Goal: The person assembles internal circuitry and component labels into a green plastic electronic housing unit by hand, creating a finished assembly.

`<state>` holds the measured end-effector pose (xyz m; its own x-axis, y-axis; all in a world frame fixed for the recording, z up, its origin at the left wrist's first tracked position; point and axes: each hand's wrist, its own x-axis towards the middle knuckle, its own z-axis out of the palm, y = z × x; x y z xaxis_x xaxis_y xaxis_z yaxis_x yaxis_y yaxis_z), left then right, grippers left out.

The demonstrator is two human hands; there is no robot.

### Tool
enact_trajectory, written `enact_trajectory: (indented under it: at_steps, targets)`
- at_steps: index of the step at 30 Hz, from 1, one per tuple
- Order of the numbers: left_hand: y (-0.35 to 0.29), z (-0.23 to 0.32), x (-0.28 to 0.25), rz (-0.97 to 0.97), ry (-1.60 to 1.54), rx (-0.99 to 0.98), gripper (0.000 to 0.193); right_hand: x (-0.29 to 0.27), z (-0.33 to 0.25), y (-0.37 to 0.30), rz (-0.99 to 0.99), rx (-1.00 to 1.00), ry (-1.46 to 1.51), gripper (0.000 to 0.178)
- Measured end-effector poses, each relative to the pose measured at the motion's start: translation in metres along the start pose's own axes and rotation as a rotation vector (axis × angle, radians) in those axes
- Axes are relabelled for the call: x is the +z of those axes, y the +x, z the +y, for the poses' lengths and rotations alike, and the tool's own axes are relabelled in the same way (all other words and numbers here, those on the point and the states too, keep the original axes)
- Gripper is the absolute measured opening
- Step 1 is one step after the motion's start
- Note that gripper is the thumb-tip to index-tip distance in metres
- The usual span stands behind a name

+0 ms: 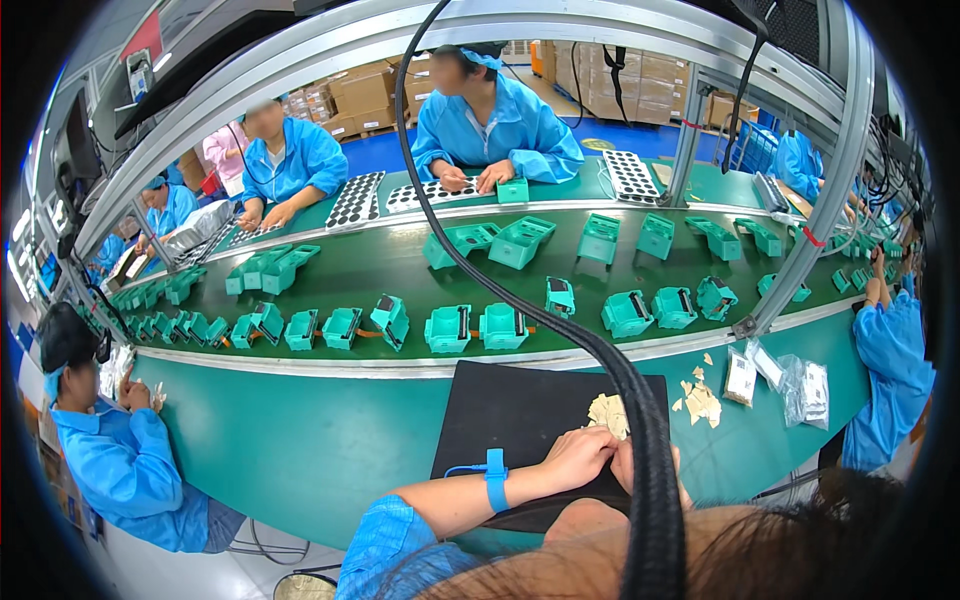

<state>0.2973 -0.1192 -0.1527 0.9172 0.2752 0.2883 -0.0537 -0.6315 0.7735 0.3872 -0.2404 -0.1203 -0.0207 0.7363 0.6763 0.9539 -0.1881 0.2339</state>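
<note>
Adjoining pale pieces, the left grip curls.

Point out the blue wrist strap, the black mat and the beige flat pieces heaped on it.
Blue wrist strap (496,482): head view, middle of its band.
Black mat (520,412): head view, bare surface left of the heap.
Heap of beige flat pieces (606,412): head view, middle of its visible part.

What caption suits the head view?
Left hand and right hand close together over a black mat, near cream-coloured pieces; rows of green parts beyond.
</note>
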Motion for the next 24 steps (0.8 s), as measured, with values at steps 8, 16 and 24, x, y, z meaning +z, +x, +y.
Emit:
enact_trajectory:
  at_steps: [8,16,24]
  targets:
    - [0.000,-0.001,0.003,-0.025,0.076,0.017,0.006,0.015,-0.005,-0.013,-0.049,0.021,-0.030,0.015]
    - [0.002,-0.003,0.003,-0.019,0.055,-0.024,0.005,0.011,0.003,-0.005,-0.001,-0.012,0.017,0.017]
    - [0.005,-0.006,0.011,-0.012,0.119,0.042,0.006,0.012,0.007,-0.008,0.007,-0.032,-0.059,0.017]
